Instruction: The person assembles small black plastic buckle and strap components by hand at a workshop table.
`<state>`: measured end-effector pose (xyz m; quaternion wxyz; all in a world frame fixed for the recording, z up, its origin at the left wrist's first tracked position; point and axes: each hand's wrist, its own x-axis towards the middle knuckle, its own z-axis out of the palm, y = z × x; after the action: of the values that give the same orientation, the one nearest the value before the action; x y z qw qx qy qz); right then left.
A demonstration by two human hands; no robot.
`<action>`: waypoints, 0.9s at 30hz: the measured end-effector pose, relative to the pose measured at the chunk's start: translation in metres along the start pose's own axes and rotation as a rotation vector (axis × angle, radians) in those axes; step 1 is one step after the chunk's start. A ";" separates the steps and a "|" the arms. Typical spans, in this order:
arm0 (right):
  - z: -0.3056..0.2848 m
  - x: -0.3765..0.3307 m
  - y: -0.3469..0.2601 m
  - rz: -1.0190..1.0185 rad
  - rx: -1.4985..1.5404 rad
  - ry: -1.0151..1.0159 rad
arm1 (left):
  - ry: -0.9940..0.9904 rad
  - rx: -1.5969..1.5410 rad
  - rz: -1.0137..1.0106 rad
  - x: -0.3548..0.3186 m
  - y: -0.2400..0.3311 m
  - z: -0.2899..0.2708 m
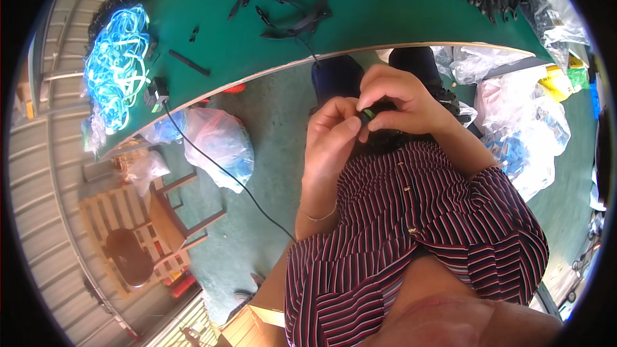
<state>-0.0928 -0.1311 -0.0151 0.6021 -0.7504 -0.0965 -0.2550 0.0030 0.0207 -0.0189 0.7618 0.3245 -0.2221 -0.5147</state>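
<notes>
Fingers point(360, 123) of both your hands pinch one small green piece point(368, 114).
Your left hand point(329, 144) and right hand point(398, 103) meet above your lap, near the green bench point(270, 45) edge strewn with black straps point(302, 22).

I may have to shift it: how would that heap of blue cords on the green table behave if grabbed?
The blue cords would probably be floppy: they lie in loose, tangled loops. They likely come up as one clump, strands trailing. Some already hang past the green table edge, so they may slide off.
</notes>
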 end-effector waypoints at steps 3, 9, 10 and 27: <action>-0.005 -0.002 0.003 -0.043 -0.066 0.016 | -0.005 0.035 -0.009 0.005 -0.004 0.002; -0.011 0.004 -0.008 -0.162 -0.427 -0.046 | 0.044 0.130 0.012 0.011 -0.006 0.005; -0.013 0.004 -0.009 -0.224 -0.533 -0.035 | 0.043 0.129 0.022 0.013 -0.007 0.006; 0.005 -0.020 -0.017 0.362 0.595 -0.025 | -0.111 0.245 -0.057 0.000 0.003 0.007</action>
<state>-0.1164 -0.1191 -0.0116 0.8288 -0.5499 -0.0391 -0.0954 -0.0001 0.0194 -0.0120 0.6880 0.3925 -0.3156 -0.5224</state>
